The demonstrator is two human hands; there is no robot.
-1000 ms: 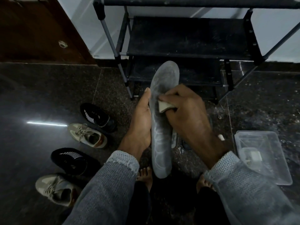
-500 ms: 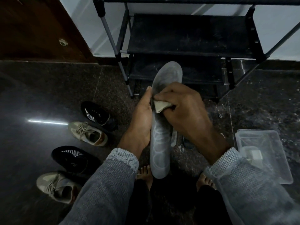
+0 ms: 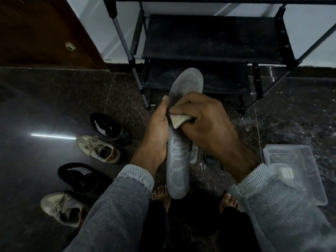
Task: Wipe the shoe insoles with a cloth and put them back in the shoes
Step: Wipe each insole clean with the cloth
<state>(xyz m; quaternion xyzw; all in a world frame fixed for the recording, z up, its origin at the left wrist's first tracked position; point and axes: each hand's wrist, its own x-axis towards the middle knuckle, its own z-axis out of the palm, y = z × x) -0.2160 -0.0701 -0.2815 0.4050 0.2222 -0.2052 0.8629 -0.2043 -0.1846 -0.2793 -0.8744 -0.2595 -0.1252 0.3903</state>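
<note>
The left hand (image 3: 156, 135) is cradling the grey insole (image 3: 179, 151) along its left edge — palm against the underside, thumb lying straight up the rim, the fingers behind hidden. The insole is being held in the air in front of the shoe rack (image 3: 209, 51), its long axis running near-vertical in the view: the rounded toe is pointing up and away toward the rack, the heel is hanging down between the bare feet. The right hand (image 3: 205, 124) is pinching a folded cloth (image 3: 179, 120) in a curled grip, pressing it onto the insole's upper middle. Judged from this, the unwiped length is lying below the cloth, heelward along the long axis.
</note>
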